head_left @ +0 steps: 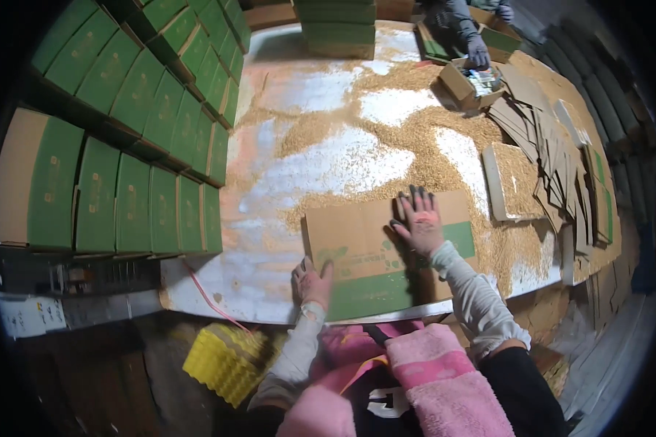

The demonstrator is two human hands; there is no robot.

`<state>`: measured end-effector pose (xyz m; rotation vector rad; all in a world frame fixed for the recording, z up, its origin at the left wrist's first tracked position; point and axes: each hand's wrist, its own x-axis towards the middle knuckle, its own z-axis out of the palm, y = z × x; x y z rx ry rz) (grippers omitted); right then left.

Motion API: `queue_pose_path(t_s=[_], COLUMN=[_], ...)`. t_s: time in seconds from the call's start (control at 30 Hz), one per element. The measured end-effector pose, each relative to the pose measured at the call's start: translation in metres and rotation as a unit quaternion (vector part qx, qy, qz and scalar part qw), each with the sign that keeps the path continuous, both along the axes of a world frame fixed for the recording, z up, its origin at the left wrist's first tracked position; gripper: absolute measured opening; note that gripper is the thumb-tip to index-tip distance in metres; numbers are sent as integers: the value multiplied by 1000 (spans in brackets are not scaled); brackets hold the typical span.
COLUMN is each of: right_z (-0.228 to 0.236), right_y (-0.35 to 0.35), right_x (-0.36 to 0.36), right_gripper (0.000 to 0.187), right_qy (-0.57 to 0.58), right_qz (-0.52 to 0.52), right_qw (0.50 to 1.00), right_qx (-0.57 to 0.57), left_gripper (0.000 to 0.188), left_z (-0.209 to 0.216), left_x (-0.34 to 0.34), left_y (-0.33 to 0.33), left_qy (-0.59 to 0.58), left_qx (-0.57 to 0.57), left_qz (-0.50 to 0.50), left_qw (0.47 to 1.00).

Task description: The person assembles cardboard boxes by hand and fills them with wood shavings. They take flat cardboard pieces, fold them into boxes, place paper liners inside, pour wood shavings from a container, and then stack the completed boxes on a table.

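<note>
A brown cardboard carton (357, 233) with a green band and green leaf prints lies in front of me at the near edge of the table. My right hand (420, 224) rests on its upper part, fingers spread and nothing in them. At the carton's left edge is my left hand (313, 284), thumb over the top face and fingers along the side, gripping it. Both hands have dark fingertips. Whether the carton is folded flat or has some depth, I cannot tell.
Green boxes (98, 197) are stacked along the left, with another green stack (337, 29) at the far edge. Loose grain-like bits (430, 138) cover much of the white table (321, 167). Cardboard pieces (525, 124) lie right. Far right, a co-worker's gloved hand (478, 52) reaches to a small open box (459, 86).
</note>
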<state>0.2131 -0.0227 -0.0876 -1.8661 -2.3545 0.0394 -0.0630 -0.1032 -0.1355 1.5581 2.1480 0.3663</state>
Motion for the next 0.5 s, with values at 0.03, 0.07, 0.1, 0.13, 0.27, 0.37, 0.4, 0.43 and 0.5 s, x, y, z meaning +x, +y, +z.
queue_pose_path(t_s=[0.03,0.07,0.1,0.13,0.27,0.37,0.4,0.43,0.5], right_z=[1,0,-4,-3,2,45,89,136,204], right_y=[-3,-2,-4,-2,-9,20,39,59,82], right_x=[25,45,62,81,115,139,145,151,130], right_gripper=[69,69,68,68,70,86,95,97,81], right_qy=[-7,-1,10,8,36,45,74,117,149], right_qz=[1,15,32,32,41,110,122,180,151], right_qw=[1000,1000,999,999,999,991,987,973,911], right_qx=[2,-2,9,4,-8,-64,-69,-91,-352], left_gripper=[62,61,60,55,48,47,44,41,37], left_z=[8,10,15,20,49,88,116,155,213], left_x=[22,38,54,77,125,102,76,50,30], left_y=[0,1,0,1,-17,-19,-9,5,34], left_qy=[7,-38,-83,-78,29,-416,-436,-457,-550], left_qx=[-8,-27,-51,-66,76,31,44,57,162], left_qz=[19,13,2,9,5,174,133,93,116], left_qw=[1000,999,995,995,997,892,889,883,811])
